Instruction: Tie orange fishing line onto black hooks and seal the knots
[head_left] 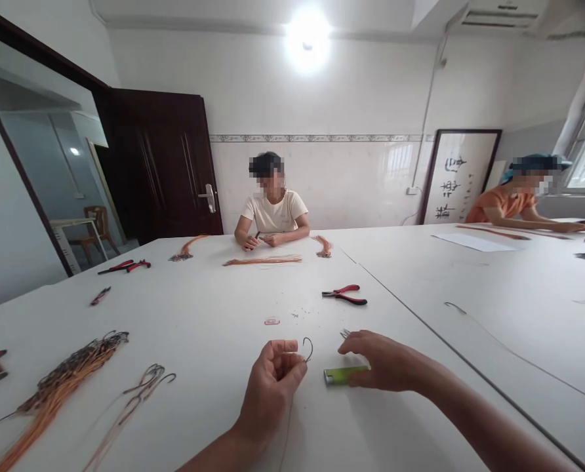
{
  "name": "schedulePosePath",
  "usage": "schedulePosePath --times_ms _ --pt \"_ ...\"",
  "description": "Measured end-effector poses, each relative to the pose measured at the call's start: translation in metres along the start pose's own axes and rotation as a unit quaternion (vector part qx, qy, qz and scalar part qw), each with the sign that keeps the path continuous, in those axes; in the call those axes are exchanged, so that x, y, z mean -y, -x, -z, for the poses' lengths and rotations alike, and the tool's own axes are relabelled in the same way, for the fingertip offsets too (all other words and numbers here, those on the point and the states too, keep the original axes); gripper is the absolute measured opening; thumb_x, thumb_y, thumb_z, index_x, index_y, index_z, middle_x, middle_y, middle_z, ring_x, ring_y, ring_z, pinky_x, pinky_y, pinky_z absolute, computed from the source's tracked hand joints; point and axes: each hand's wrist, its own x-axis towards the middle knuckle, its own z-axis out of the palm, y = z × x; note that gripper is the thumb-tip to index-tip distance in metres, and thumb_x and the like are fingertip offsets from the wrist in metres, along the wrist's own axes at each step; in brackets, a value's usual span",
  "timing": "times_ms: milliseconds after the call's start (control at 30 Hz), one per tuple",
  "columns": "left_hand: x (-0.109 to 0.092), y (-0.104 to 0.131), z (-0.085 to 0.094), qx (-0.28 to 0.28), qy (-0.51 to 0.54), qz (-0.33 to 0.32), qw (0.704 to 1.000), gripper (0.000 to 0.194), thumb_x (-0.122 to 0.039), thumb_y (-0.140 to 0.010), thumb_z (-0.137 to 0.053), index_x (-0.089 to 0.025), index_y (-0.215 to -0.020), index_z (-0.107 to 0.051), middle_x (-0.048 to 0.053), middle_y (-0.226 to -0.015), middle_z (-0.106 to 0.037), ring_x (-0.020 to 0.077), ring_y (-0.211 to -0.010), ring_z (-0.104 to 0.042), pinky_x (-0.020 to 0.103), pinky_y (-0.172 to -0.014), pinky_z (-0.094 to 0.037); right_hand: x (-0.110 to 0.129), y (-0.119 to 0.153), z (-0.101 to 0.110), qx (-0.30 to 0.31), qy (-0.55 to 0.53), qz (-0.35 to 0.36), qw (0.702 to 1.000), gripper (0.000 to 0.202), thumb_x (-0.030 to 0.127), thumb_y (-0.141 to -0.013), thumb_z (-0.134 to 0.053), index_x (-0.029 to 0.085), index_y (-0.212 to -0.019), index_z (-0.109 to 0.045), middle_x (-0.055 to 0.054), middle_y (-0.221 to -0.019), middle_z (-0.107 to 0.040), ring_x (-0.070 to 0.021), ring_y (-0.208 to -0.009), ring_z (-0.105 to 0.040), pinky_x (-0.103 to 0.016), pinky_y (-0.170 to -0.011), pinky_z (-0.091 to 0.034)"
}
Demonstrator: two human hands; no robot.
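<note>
My left hand [273,387] pinches a dark curved hook [309,349] between thumb and fingers, and a thin line hangs down from it. A tan strip wraps one of its fingers. To the right, my right hand [376,360] is over the table with thumb and fingers apart, its thumb at the end of a green lighter [339,375]. Small metal clippers or a similar piece [344,334] lie by its fingertips, partly hidden. Red-and-black pliers [346,294] rest farther back. Small bits and a red-edged label [271,322] are scattered in front.
On the white table [223,301], a hook bundle with orange lines [71,373] and several loose hooks [149,380] lie left. More pliers [125,265] are at the back left. A person [273,213] sits opposite; another [513,196] sits far right. A hooked line [499,341] crosses the right side.
</note>
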Motion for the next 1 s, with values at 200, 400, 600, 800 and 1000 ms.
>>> schedulePosePath --times_ms 200,400,600,800,1000 --pt "0.001 -0.001 -0.003 -0.019 0.001 -0.015 1.0 0.028 -0.027 -0.065 -0.064 -0.017 -0.089 -0.053 0.001 -0.073 -0.058 0.0127 -0.07 -0.054 0.024 -0.066 -0.042 0.002 -0.004 -0.008 0.012 0.009 0.051 0.999 0.01 0.022 -0.067 -0.061 0.021 -0.077 -0.062 -0.005 -0.086 -0.058 -0.0184 -0.08 -0.052 -0.028 -0.065 -0.04" --pt "0.001 -0.001 -0.002 -0.011 0.003 0.01 1.0 0.027 -0.027 -0.067 -0.063 -0.019 -0.09 -0.053 0.002 -0.078 -0.058 0.0124 -0.074 -0.054 0.025 -0.069 -0.043 0.003 -0.005 -0.016 -0.004 0.042 0.043 0.998 0.012 0.015 -0.071 -0.048 0.018 -0.061 -0.054 -0.003 -0.071 -0.055 -0.0137 -0.063 -0.049 -0.024 -0.05 -0.033" --pt "-0.002 0.001 -0.003 -0.017 0.009 0.005 1.0 0.027 -0.028 -0.065 -0.064 -0.018 -0.089 -0.055 0.003 -0.077 -0.058 0.0129 -0.072 -0.053 0.025 -0.068 -0.042 0.006 -0.006 -0.024 -0.055 0.092 0.043 0.993 0.024 0.012 -0.075 -0.041 0.016 -0.051 -0.04 -0.002 -0.058 -0.049 -0.0109 -0.055 -0.043 -0.023 -0.047 -0.028" --pt "-0.002 0.002 -0.003 -0.011 0.012 0.003 1.0 0.024 -0.026 -0.065 -0.063 -0.019 -0.086 -0.055 0.001 -0.076 -0.058 0.0118 -0.07 -0.053 0.025 -0.067 -0.042 0.001 -0.01 -0.036 -0.088 0.11 0.036 0.989 0.017 0.009 -0.074 -0.041 0.017 -0.059 -0.042 -0.002 -0.062 -0.047 -0.0116 -0.058 -0.04 -0.024 -0.05 -0.027" --pt "-0.001 0.002 -0.002 -0.006 0.013 0.002 1.0 0.023 -0.025 -0.066 -0.063 -0.02 -0.086 -0.055 0.0 -0.075 -0.058 0.0107 -0.068 -0.052 0.023 -0.063 -0.041 0.0 -0.012 -0.041 -0.108 0.116 0.036 0.987 0.018 0.01 -0.077 -0.039 0.017 -0.06 -0.041 -0.002 -0.063 -0.046 -0.0117 -0.059 -0.04 -0.024 -0.052 -0.026"
